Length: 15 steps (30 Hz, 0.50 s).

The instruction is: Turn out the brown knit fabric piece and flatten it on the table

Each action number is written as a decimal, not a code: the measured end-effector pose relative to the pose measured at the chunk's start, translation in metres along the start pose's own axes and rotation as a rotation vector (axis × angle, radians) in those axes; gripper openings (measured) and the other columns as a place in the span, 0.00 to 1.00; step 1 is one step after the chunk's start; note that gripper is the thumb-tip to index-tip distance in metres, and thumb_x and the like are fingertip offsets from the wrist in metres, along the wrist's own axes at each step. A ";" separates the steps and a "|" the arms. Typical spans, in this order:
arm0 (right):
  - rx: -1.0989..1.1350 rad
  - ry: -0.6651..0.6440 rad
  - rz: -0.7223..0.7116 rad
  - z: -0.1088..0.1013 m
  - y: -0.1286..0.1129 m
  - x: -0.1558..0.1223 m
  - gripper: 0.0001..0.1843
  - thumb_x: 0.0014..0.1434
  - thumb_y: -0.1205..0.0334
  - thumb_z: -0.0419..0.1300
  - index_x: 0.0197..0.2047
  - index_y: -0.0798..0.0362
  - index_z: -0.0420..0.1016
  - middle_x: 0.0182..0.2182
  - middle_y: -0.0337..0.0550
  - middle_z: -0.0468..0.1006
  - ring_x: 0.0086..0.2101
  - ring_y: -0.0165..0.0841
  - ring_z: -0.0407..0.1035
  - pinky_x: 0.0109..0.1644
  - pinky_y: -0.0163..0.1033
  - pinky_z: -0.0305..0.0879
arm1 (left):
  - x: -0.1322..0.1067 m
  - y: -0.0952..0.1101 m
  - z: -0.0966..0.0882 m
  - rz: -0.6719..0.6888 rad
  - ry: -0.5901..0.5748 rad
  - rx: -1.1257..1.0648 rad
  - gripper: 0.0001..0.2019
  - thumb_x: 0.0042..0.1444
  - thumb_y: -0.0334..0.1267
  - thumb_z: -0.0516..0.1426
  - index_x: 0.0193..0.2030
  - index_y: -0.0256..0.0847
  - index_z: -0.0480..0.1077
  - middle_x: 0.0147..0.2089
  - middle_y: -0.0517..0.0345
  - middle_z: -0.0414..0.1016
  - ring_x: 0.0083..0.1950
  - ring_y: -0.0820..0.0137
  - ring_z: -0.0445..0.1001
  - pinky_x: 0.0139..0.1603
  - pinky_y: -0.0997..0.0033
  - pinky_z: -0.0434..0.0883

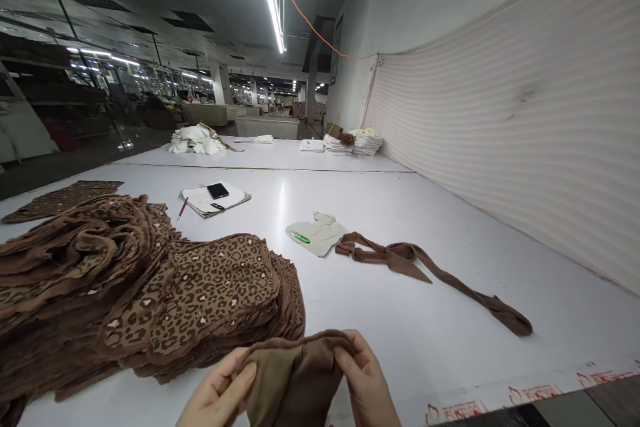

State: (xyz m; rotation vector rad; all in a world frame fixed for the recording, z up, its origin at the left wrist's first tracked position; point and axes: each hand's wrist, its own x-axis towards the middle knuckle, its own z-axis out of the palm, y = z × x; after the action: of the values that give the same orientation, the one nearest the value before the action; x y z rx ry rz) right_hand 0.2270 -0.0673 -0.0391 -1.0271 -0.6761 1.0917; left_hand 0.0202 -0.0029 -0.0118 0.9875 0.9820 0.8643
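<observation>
Between my two hands, at the near edge of the table, hangs a brown fabric piece (300,380) with a rolled upper edge. My left hand (223,387) pinches its left corner between thumb and fingers. On the other side, the fingers and thumb of my right hand (365,373) grip the right end of the same edge. Just beyond my left hand lies a thick stack of leopard-print fabric pieces (215,287) with brown edging and small pink spots. The lower part of the held cloth runs out of view.
A twisted brown fabric strip (450,277) trails to the right. Beside it, green thread snips (300,237) rest on a pale pattern piece (320,240). Farther back, a phone (217,191) lies on papers (240,199) near a pen (183,208). White stacks (367,142) stand by the wall.
</observation>
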 end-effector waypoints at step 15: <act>-0.011 0.038 0.128 -0.003 -0.008 -0.004 0.16 0.52 0.48 0.64 0.35 0.51 0.72 0.28 0.39 0.76 0.31 0.33 0.70 0.35 0.35 0.65 | 0.014 -0.015 -0.015 0.154 0.139 0.172 0.25 0.46 0.57 0.61 0.44 0.40 0.73 0.43 0.56 0.79 0.47 0.62 0.74 0.46 0.72 0.73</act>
State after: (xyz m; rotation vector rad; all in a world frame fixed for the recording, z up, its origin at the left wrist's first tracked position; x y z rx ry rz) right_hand 0.2315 -0.0732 -0.0331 -1.1100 -0.5924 1.1775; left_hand 0.0129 0.0092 -0.0329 1.1735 1.1227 0.9993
